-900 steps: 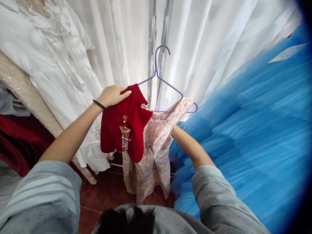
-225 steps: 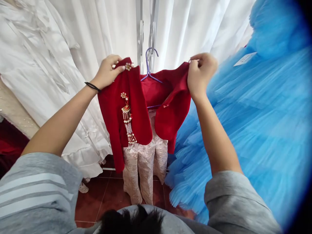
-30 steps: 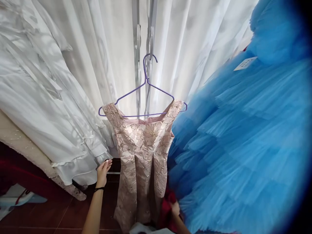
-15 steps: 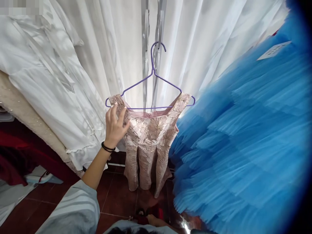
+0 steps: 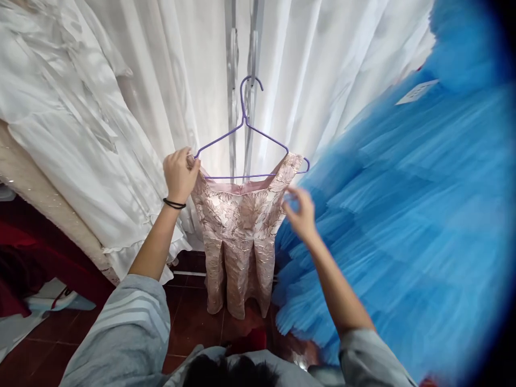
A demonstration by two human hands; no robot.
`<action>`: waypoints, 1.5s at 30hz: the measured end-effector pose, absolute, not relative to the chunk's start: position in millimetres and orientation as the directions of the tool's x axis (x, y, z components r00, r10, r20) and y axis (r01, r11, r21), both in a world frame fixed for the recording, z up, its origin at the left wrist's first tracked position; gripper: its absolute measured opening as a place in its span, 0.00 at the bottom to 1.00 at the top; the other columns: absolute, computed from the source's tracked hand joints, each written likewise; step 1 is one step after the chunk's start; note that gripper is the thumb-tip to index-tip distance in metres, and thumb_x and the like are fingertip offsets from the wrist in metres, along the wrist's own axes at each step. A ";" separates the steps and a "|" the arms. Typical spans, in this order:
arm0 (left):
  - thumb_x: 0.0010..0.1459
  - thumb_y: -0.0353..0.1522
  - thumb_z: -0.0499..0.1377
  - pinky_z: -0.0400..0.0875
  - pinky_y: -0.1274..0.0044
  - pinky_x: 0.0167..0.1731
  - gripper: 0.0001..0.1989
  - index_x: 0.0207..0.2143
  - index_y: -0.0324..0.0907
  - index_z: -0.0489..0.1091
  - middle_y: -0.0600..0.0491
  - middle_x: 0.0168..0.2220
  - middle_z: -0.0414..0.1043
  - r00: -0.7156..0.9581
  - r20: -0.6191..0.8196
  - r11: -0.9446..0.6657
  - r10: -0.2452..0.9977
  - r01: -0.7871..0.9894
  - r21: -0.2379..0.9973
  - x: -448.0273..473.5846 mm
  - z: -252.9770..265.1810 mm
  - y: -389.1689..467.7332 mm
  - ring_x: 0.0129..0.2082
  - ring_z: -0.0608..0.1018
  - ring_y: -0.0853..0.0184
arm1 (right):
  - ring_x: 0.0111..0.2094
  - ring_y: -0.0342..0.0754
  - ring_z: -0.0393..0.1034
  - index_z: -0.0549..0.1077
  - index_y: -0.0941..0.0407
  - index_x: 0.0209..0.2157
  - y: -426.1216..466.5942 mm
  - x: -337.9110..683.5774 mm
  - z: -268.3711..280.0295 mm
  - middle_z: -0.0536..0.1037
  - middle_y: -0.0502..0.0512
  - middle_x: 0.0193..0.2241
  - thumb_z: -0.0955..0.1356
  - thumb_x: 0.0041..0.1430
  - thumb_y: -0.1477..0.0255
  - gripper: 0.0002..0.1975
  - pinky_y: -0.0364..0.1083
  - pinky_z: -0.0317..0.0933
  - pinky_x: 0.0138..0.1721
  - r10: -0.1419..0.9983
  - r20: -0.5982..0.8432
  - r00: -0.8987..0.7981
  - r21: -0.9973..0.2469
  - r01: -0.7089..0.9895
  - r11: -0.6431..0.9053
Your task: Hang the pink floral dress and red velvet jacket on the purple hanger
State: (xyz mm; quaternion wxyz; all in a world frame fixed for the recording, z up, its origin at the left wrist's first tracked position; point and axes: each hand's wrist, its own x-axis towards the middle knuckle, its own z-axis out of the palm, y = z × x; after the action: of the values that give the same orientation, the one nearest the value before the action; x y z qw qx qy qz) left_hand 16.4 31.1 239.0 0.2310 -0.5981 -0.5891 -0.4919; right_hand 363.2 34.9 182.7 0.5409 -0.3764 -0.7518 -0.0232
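Note:
A pink and gold floral brocade dress (image 5: 237, 209) hangs by its wide shoulder straps from a purple wire hanger (image 5: 264, 134). My left hand (image 5: 179, 172), with a black band at the wrist, is closed around the strap at the hanger's left end and hides that end. My right hand (image 5: 301, 212) is beside the armhole on the right, thumb and fingers apart, with blue showing between them. Whether its fingertips touch the dress I cannot tell. The hanger's hook is at a grey metal rail (image 5: 253, 48).
White curtains (image 5: 342, 48) hang behind. White garments (image 5: 80, 145) and a cream sparkly one (image 5: 48, 199) hang on the left. A blue ruffled tulle gown (image 5: 382, 231) with a white tag (image 5: 417, 91) fills the right. Dark red tiles (image 5: 193, 317) lie below.
My left hand has gone from resting spread on the left strap to gripping it at the hanger's end. My right hand has come into view beside the dress's right side.

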 end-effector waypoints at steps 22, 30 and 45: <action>0.56 0.33 0.65 0.77 0.78 0.29 0.09 0.26 0.38 0.71 0.57 0.21 0.69 -0.535 0.388 -0.539 0.751 -0.156 0.828 -10.4 214.2 17.5 0.24 0.76 0.71 | 0.19 0.40 0.68 0.78 0.62 0.31 106.8 428.0 230.5 0.73 0.49 0.20 0.75 0.41 0.53 0.26 0.38 0.63 0.18 0.838 0.534 0.112 -0.845 0.029 0.535; 0.61 0.24 0.55 0.74 0.82 0.40 0.11 0.26 0.41 0.70 0.56 0.27 0.73 -0.618 0.203 -0.537 0.759 -0.419 0.733 -6.1 195.1 17.1 0.28 0.76 0.75 | 0.17 0.37 0.65 0.73 0.59 0.30 94.5 415.2 205.4 0.70 0.45 0.19 0.76 0.43 0.55 0.23 0.38 0.65 0.21 0.869 0.410 0.277 -0.856 -0.212 0.471; 0.60 0.37 0.57 0.61 0.74 0.29 0.19 0.17 0.43 0.59 0.56 0.18 0.59 -0.436 0.107 -0.030 0.894 0.181 0.983 117.7 -0.3 -54.2 0.25 0.68 0.67 | 0.39 0.50 0.73 0.71 0.56 0.27 -27.0 297.8 -47.9 0.77 0.55 0.30 0.64 0.51 0.70 0.06 0.49 0.66 0.50 0.997 -0.020 0.076 -0.943 0.330 -0.044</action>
State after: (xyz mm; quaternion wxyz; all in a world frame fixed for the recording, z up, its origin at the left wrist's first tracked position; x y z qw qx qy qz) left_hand 117.7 -54.2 -0.3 -0.3105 -0.4309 -0.6235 -0.5737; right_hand 297.8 -27.0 -47.9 0.4181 -0.6027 -0.5505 0.3986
